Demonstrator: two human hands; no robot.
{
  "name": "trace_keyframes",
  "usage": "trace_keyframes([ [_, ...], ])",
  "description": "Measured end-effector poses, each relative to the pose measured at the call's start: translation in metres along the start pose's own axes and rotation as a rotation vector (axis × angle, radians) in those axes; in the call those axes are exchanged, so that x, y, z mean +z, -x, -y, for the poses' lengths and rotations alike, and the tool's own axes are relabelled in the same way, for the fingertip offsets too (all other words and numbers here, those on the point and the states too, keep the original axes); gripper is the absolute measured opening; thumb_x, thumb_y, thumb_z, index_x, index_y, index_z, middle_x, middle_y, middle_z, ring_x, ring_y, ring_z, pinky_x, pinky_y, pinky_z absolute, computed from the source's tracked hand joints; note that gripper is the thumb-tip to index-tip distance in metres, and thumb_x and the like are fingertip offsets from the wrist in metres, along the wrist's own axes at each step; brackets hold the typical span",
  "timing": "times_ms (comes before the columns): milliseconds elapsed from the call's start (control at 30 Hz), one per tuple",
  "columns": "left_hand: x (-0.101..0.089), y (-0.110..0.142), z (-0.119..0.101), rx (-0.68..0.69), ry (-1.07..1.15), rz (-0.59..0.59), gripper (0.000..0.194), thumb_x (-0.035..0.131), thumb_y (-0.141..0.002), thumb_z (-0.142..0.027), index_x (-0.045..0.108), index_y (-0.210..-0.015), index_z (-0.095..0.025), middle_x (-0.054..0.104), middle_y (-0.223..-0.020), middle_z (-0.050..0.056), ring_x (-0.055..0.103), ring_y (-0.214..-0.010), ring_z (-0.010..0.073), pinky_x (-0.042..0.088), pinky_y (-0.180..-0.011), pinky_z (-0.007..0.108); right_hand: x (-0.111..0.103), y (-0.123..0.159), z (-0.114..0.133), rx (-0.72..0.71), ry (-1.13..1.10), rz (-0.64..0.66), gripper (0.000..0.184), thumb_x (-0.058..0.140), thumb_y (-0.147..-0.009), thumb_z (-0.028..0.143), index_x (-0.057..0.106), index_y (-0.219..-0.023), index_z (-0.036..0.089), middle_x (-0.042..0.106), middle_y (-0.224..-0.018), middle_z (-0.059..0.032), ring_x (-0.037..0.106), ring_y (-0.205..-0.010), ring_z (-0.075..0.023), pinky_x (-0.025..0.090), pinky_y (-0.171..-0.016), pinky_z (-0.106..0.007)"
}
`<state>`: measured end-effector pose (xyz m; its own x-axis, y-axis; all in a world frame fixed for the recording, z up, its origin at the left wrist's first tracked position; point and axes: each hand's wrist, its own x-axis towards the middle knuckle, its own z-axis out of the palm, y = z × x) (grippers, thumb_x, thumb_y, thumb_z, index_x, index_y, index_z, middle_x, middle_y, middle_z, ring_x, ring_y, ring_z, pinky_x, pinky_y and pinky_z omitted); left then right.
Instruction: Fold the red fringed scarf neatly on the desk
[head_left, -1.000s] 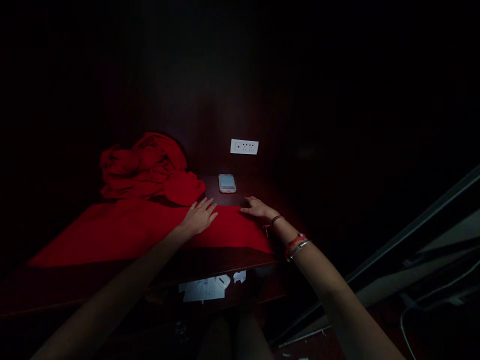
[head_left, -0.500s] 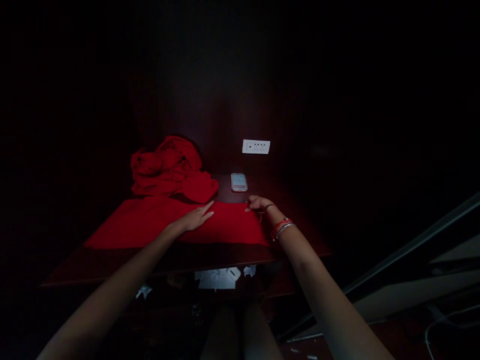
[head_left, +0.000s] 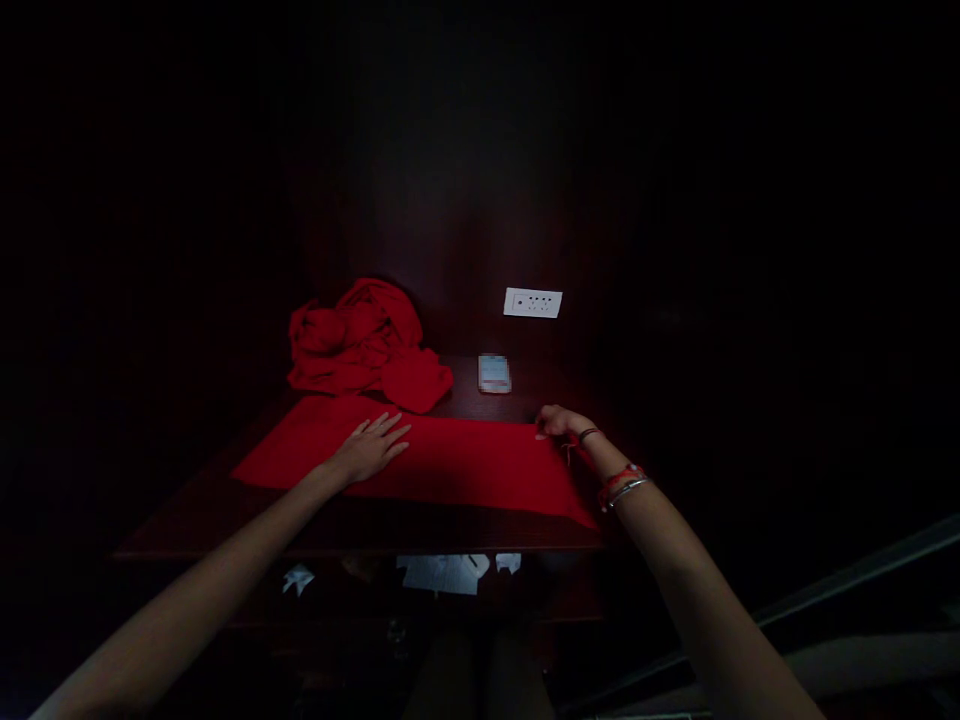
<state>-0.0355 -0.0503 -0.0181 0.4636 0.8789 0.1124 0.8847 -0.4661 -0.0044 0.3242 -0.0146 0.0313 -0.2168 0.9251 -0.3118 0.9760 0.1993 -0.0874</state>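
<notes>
A long piece of red cloth (head_left: 465,465) lies spread in a flat band along the dark wooden tabletop. On its left half my left hand (head_left: 370,450) rests palm down, fingers spread. My right hand (head_left: 559,421) is at the cloth's far right corner, its fingers curled and pinched on the edge; the fingertips are partly hidden. Bracelets and a red thread circle the right wrist. Behind the cloth on the left sits a crumpled heap of red fabric (head_left: 360,340).
A phone with a lit screen (head_left: 494,373) lies behind the cloth. A white socket plate (head_left: 533,302) is on the dark back wall. Under the tabletop (head_left: 300,535), papers (head_left: 442,574) and a crumpled scrap (head_left: 298,579) show on a lower shelf. The surroundings are very dark.
My right hand has moved right along the far edge to the cloth's corner. My left hand has shifted left and flattened with fingers spread. The view has shifted slightly.
</notes>
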Motion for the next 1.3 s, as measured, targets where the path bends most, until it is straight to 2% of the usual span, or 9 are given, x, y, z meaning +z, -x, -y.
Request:
trace_keyframes([
  [100, -0.005, 0.009, 0.018, -0.084, 0.0, -0.053, 0.046, 0.025, -0.084, -0.042, 0.032, -0.126, -0.023, 0.023, -0.135, 0.005, 0.019, -0.123, 0.0224, 0.02, -0.096, 0.04, -0.002, 0.0, -0.014, 0.071, 0.033, -0.001, 0.026, 0.057, -0.065, 0.018, 0.065, -0.087, 0.006, 0.063, -0.086, -0.0094, 0.057, -0.083, -0.017, 0.04, -0.07, -0.02],
  [167, -0.008, 0.017, 0.036, -0.244, -0.024, -0.114, 0.048, 0.025, -0.083, -0.043, 0.031, -0.126, -0.022, 0.022, -0.135, 0.006, 0.019, -0.122, 0.0246, 0.021, -0.095, 0.042, -0.004, 0.001, -0.02, 0.129, 0.054, -0.031, 0.025, 0.055, -0.067, 0.018, 0.065, -0.085, 0.004, 0.063, -0.086, -0.0132, 0.057, -0.083, -0.0188, 0.04, -0.072, -0.024],
  [300, -0.011, 0.031, 0.072, -0.508, 0.053, -0.111, 0.048, 0.024, -0.084, -0.039, 0.039, -0.122, -0.014, 0.04, -0.124, 0.011, 0.035, -0.114, 0.0245, 0.031, -0.091, 0.036, 0.0, 0.006, -0.01, 0.218, 0.093, -0.199, 0.033, 0.053, -0.071, 0.019, 0.057, -0.101, 0.006, 0.054, -0.105, -0.0209, 0.048, -0.1, -0.0285, 0.036, -0.083, -0.041],
  [367, -0.012, 0.035, 0.084, -0.509, 0.109, -0.087, 0.045, 0.023, -0.085, -0.035, 0.044, -0.117, -0.013, 0.05, -0.115, 0.01, 0.044, -0.107, 0.0207, 0.034, -0.089, 0.03, 0.01, 0.007, 0.008, 0.18, 0.099, -0.336, 0.043, 0.046, -0.077, 0.024, 0.043, -0.118, 0.01, 0.04, -0.123, -0.0191, 0.034, -0.114, -0.0278, 0.027, -0.091, -0.045],
  [467, -0.014, 0.038, 0.089, -0.512, 0.099, -0.125, 0.041, 0.028, -0.083, -0.033, 0.047, -0.115, -0.014, 0.052, -0.11, 0.009, 0.046, -0.104, 0.0194, 0.034, -0.088, 0.026, 0.034, 0.008, 0.037, -0.03, 0.059, -0.489, 0.053, 0.033, -0.083, 0.039, 0.022, -0.13, 0.019, 0.02, -0.136, -0.0091, 0.014, -0.124, -0.0236, 0.019, -0.095, -0.047],
  [533, -0.015, 0.039, 0.086, -0.495, 0.095, -0.141, 0.041, 0.034, -0.081, -0.031, 0.047, -0.115, -0.013, 0.052, -0.108, 0.011, 0.046, -0.102, 0.0202, 0.034, -0.088, 0.026, 0.052, 0.007, 0.049, -0.124, 0.021, -0.446, 0.056, 0.025, -0.082, 0.049, 0.017, -0.131, 0.022, 0.015, -0.138, -0.0052, 0.008, -0.125, -0.0243, 0.016, -0.095, -0.051],
  [700, -0.011, 0.039, 0.078, -0.478, 0.114, -0.112, 0.037, 0.045, -0.074, -0.024, 0.051, -0.109, -0.015, 0.055, -0.099, 0.009, 0.051, -0.093, 0.0185, 0.039, -0.082, 0.023, 0.075, 0.004, 0.049, -0.08, 0.028, -0.341, 0.057, 0.014, -0.082, 0.052, 0.018, -0.131, 0.023, 0.014, -0.138, -0.0025, 0.01, -0.125, -0.0214, 0.012, -0.097, -0.048],
  [933, -0.013, 0.05, 0.079, -0.572, 0.12, -0.145, 0.022, 0.04, -0.077, -0.024, 0.054, -0.094, -0.02, 0.057, -0.093, 0.007, 0.053, -0.088, 0.0185, 0.041, -0.074, 0.025, 0.072, 0.01, 0.045, -0.072, 0.076, -0.342, 0.055, 0.015, -0.083, 0.049, 0.018, -0.131, 0.024, 0.015, -0.137, -0.002, 0.012, -0.125, -0.0195, 0.013, -0.098, -0.045],
  [1300, -0.025, 0.064, 0.11, -0.682, 0.268, -0.086, 0.019, 0.038, -0.079, -0.023, 0.055, -0.085, -0.018, 0.062, -0.079, 0.002, 0.058, -0.071, 0.0134, 0.041, -0.06, 0.019, 0.075, 0.01, 0.041, -0.077, 0.104, -0.37, 0.053, 0.017, -0.083, 0.047, 0.019, -0.131, 0.025, 0.018, -0.137, -0.0018, 0.014, -0.124, -0.0189, 0.015, -0.099, -0.044],
])
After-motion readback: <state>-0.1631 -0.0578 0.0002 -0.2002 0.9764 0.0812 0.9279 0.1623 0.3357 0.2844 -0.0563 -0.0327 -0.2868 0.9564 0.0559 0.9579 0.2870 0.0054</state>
